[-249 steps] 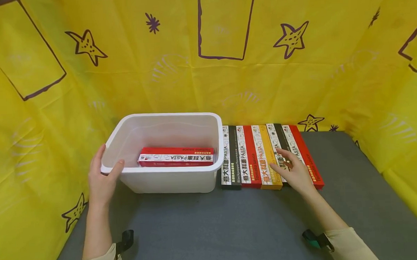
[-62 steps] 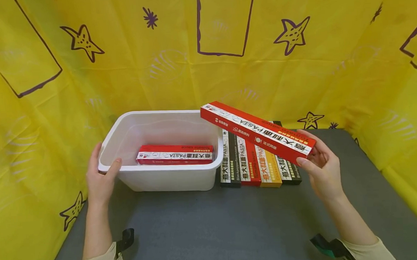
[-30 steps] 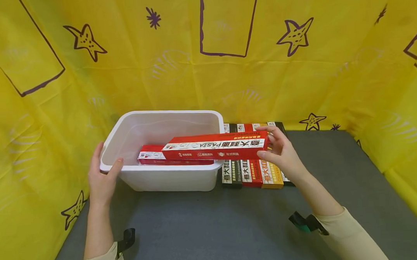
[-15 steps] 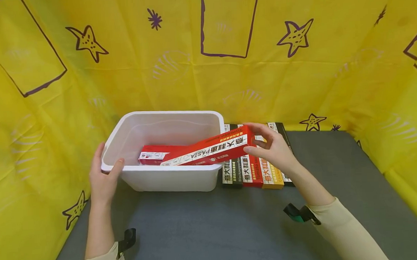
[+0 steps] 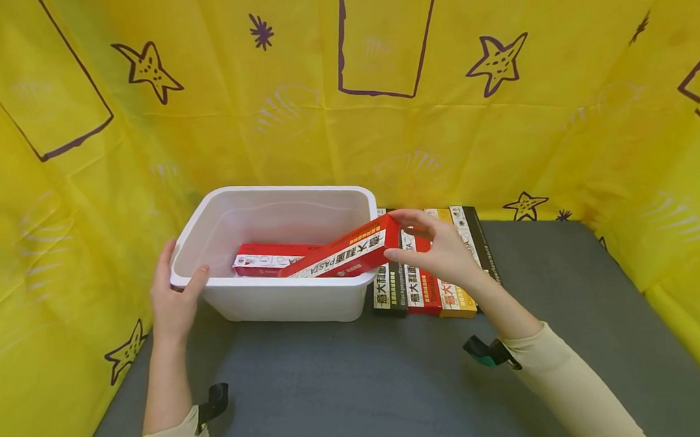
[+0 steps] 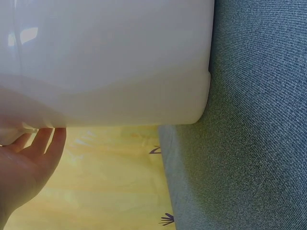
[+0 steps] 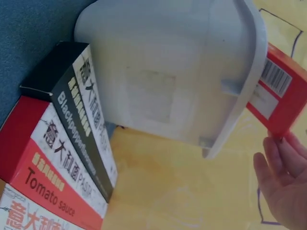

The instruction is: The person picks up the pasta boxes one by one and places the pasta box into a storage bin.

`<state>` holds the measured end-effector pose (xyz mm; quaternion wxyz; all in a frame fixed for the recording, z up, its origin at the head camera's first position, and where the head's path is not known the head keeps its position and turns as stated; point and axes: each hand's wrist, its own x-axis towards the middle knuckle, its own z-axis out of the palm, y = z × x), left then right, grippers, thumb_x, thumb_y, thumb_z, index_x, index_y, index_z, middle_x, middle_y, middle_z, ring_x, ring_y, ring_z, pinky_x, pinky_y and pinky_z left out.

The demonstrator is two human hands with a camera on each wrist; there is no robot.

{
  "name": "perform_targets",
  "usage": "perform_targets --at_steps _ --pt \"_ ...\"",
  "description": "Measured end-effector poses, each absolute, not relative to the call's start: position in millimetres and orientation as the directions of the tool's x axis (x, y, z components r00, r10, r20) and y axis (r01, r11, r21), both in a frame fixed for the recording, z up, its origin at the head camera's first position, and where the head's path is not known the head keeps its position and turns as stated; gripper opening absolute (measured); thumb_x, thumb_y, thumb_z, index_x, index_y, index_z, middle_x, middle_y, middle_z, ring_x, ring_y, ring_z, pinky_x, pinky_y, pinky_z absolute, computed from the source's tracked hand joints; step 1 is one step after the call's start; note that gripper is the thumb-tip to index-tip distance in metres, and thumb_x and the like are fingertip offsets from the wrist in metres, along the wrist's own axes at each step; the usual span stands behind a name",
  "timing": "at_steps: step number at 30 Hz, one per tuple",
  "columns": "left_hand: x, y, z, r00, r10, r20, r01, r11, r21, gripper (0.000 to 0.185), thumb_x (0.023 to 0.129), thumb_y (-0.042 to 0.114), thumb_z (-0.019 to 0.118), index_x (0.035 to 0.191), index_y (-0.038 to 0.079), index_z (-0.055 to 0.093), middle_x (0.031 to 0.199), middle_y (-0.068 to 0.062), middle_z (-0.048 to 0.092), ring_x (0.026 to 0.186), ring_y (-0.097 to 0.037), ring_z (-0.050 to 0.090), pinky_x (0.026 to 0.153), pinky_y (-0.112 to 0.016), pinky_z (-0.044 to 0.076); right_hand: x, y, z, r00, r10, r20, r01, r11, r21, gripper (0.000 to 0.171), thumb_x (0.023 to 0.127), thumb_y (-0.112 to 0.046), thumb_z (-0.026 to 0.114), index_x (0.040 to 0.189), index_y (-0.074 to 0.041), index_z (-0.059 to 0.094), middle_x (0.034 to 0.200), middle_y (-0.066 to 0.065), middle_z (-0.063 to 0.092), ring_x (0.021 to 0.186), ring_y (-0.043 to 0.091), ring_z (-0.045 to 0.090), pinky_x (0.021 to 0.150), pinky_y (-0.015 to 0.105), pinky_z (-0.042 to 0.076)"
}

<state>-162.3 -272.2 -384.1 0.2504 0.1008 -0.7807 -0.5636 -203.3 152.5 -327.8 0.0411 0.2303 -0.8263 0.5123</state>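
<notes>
Head view: right grip [image 5: 439, 250] pinching red box [image 5: 342, 256], lowering into bin [image 5: 271, 293]; left [image 5: 172, 304] clasping rim; release next.

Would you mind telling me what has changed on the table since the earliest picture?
The right hand took the red pasta box from the right end of the row and tipped it leftward into the white bin. The left hand stayed on the bin's rim; another red box still lies inside.

Fingertips [image 7: 276, 160] on red box [image 7: 280, 93] end
</notes>
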Motion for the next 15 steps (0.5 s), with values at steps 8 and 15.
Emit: perform_targets --at_steps 8,15 --pt "-162.5 -272.0 -384.2 -0.856 -0.437 0.277 0.127 0.342 0.931 0.066 0.089 0.021 0.064 0.149 0.032 0.039 0.148 0.000 0.043 0.119 -0.018 0.043 0.101 -0.035 0.037 -205.9 142.2 -335.7 -0.883 -0.356 0.307 -0.454 0.475 -0.754 0.063 0.078 -0.045 0.080 0.134 -0.027 0.058 0.129 -0.011 0.059 0.121 0.013 0.053 0.101 0.046 0.042" --pt "-161.8 -271.1 -384.0 -0.853 -0.439 0.282 0.127 0.350 0.928 0.067 0.089 0.021 0.064 0.150 0.030 0.038 0.147 0.000 0.044 0.119 -0.021 0.044 0.102 -0.036 0.038 -207.4 130.5 -339.2 -0.840 -0.425 0.339 -0.536 0.545 -0.644 0.065 0.082 -0.043 0.076 0.140 -0.021 0.055 0.140 0.001 0.051 0.130 0.019 0.042 0.101 0.053 0.040"
